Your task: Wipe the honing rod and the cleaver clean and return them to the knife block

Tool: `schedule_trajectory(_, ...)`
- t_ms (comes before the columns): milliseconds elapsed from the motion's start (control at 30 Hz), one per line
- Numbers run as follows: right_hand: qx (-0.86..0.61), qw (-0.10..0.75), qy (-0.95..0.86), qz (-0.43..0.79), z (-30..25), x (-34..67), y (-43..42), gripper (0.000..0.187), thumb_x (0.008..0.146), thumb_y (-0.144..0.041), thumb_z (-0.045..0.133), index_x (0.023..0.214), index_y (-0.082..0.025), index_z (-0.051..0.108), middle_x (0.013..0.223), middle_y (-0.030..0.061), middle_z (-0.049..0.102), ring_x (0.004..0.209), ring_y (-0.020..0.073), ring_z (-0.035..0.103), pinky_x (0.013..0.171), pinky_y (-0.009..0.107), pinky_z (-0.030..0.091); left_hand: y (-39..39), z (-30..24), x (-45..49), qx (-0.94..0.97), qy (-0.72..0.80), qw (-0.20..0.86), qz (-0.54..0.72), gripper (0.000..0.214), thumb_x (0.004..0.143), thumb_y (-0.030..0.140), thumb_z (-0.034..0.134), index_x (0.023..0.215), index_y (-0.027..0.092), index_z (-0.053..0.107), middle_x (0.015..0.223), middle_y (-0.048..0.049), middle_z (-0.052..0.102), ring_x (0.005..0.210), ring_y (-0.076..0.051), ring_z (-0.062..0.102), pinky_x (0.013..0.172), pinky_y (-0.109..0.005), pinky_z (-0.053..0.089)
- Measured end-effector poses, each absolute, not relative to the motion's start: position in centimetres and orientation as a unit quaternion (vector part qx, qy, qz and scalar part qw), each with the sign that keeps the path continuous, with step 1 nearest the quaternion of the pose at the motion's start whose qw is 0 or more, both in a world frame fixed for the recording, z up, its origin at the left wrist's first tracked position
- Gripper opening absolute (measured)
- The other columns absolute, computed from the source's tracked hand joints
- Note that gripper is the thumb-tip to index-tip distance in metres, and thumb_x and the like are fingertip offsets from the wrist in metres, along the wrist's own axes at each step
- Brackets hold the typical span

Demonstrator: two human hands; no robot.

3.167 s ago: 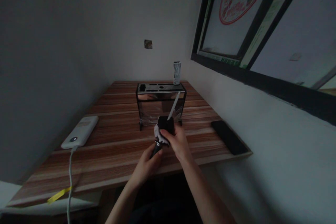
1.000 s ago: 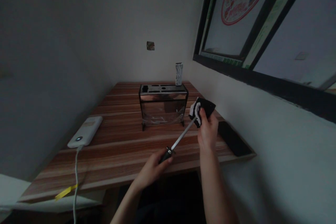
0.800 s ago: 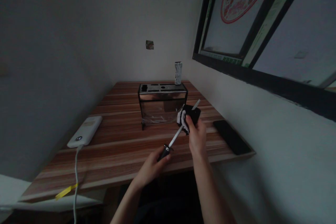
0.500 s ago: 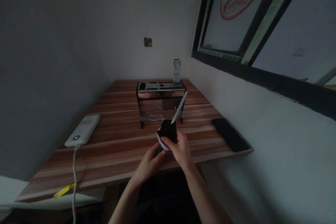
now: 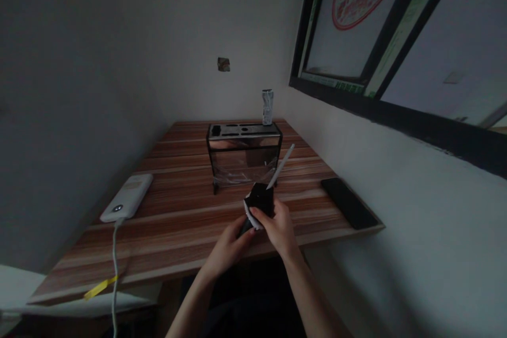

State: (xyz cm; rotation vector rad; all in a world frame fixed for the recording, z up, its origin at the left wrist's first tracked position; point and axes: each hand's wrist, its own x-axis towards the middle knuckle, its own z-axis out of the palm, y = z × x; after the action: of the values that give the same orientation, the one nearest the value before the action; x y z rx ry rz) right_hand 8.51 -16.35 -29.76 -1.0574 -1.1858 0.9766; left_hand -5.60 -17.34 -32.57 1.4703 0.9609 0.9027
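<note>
My left hand (image 5: 227, 249) grips the dark handle of a thin metal rod (image 5: 280, 167) that slants up and to the right over the wooden table (image 5: 178, 211). Around the rod's lower end, just above the handle, my right hand (image 5: 279, 227) pinches a black and white cloth (image 5: 259, 202). Only the rod's pale upper part shows above the cloth. Behind the hands stands a black-framed holder (image 5: 243, 158) with clear sides and slots in its top.
A white power bank (image 5: 127, 204) with a cable lies at the table's left. On the right edge lies a black phone (image 5: 348, 209). A small can (image 5: 268, 106) stands at the back by the wall. A framed picture (image 5: 396, 26) hangs on the right wall.
One second ago the cloth was at the rod's tip, up to the right. My right hand has slid it down the rod to the handle. My left hand has kept its grip.
</note>
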Motion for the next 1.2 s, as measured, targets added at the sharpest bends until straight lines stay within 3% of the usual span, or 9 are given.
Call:
schedule_trajectory(367,-0.463,0.644,-0.480,0.375,-29.3,11.2,-14.3,0.035,0.069,-0.037,0.075,0.096,-0.017,0.067,0.092,0.0069,0.073,0.081,0.0223,0.067,0.070,0.032,0.053,-17.4,-31.8,-5.4,0.637,0.408,0.546,0.361,0.045,0.083,0.047,0.057,0.110,0.011,0.061,0.069,0.0022,0.051,0.063,-0.012,0.044,0.057,-0.020,0.037)
schedule_trajectory(500,-0.458,0.659,-0.482,0.351,-28.7,12.7,-13.2,0.032,0.068,-0.037,0.077,0.091,-0.017,0.069,0.086,0.0055,0.073,0.075,0.0203,0.067,0.066,0.030,0.053,-17.5,-32.1,-5.5,0.646,0.415,0.535,0.353,0.043,0.083,0.048,0.056,0.105,0.011,0.063,0.073,0.0007,0.053,0.066,-0.012,0.044,0.059,-0.020,0.037)
schedule_trajectory(700,-0.436,0.697,-0.468,0.324,-26.8,14.8,-11.7,0.027,0.070,-0.039,0.074,0.085,-0.017,0.070,0.077,0.0042,0.072,0.065,0.0165,0.064,0.058,0.026,0.051,-17.4,-32.8,-5.7,0.655,0.414,0.527,0.350,0.044,0.084,0.046,0.055,0.112,0.013,0.063,0.085,-0.0038,0.063,0.077,-0.017,0.053,0.069,-0.023,0.043)
schedule_trajectory(833,-0.405,0.733,-0.453,0.306,-25.6,16.3,-10.5,0.026,0.069,-0.038,0.074,0.085,-0.018,0.069,0.079,0.0028,0.071,0.069,0.0157,0.063,0.061,0.026,0.050,-17.4,-32.6,-5.6,0.664,0.413,0.517,0.348,0.043,0.084,0.045,0.056,0.113,0.014,0.063,0.093,-0.0058,0.065,0.084,-0.019,0.055,0.076,-0.026,0.045)
schedule_trajectory(967,-0.378,0.751,-0.435,0.322,-24.7,17.4,-9.5,0.029,0.068,-0.040,0.074,0.085,-0.017,0.068,0.082,0.0034,0.070,0.072,0.0174,0.064,0.065,0.030,0.051,-17.4,-32.3,-5.6,0.667,0.421,0.516,0.333,0.042,0.083,0.046,0.055,0.110,0.014,0.064,0.091,-0.0051,0.064,0.081,-0.018,0.054,0.072,-0.025,0.044)
schedule_trajectory(1200,-0.373,0.773,-0.399,0.323,-24.1,17.3,-8.8,0.027,0.067,-0.042,0.073,0.080,-0.018,0.068,0.084,0.0034,0.071,0.082,0.0191,0.065,0.073,0.031,0.051,-17.5,-32.5,-5.8,0.658,0.424,0.528,0.330,0.040,0.083,0.046,0.056,0.104,0.013,0.063,0.070,0.0012,0.053,0.067,-0.014,0.046,0.059,-0.021,0.038)
